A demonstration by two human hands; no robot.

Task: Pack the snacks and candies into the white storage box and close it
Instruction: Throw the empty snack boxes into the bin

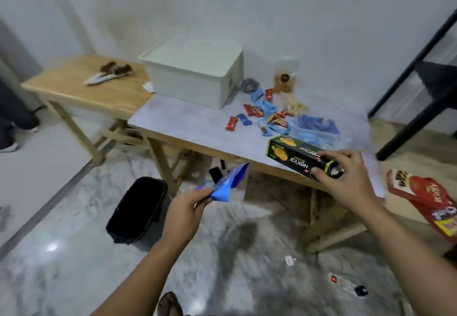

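Observation:
The white storage box (195,73) stands with its lid on at the back left of the grey-topped table (188,125). Several red and blue wrapped candies (264,115) lie scattered to its right, beside a clear bag of blue packets (316,125) and a clear bag of brown snacks (284,79). My right hand (346,177) grips the near end of a black and green Nextar biscuit box (296,155) at the table's front edge. My left hand (188,207) holds a flat blue packet (225,184) in the air, in front of the table and above the floor.
A black bin (138,209) stands on the marble floor below my left hand. Red snack boxes (425,197) lie at the right. A wooden side table (94,88) with a small tool adjoins the left. A black chair leg (418,122) stands at the right. A power strip (346,284) lies on the floor.

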